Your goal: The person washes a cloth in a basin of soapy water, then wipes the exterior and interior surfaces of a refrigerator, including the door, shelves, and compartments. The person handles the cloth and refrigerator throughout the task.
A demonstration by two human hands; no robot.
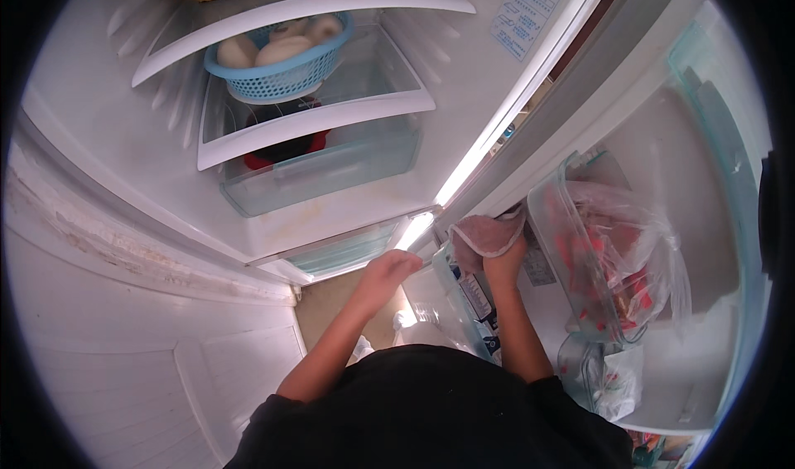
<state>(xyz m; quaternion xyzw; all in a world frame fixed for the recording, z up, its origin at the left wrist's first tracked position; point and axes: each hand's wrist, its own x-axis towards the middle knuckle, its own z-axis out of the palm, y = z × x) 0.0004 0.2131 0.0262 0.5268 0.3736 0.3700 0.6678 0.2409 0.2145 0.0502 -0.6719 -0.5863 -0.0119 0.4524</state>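
A pinkish-brown cloth (487, 238) with a pale edge is in my right hand (506, 258), against the inner side of the refrigerator door (546, 301). Part of that hand is hidden by the cloth. My left hand (394, 270) hangs near the lower front corner of the refrigerator compartment, holding nothing, its fingers bent and slightly blurred. To the right of the cloth, a clear door bin (562, 239) holds a plastic bag (646, 251) with red contents.
A blue plastic basket (279, 83) of pale round items sits on a glass shelf (323, 129). Below is a clear drawer (323, 174). A lower door bin (466, 307) holds boxes. A white panelled door (118, 369) stands at left.
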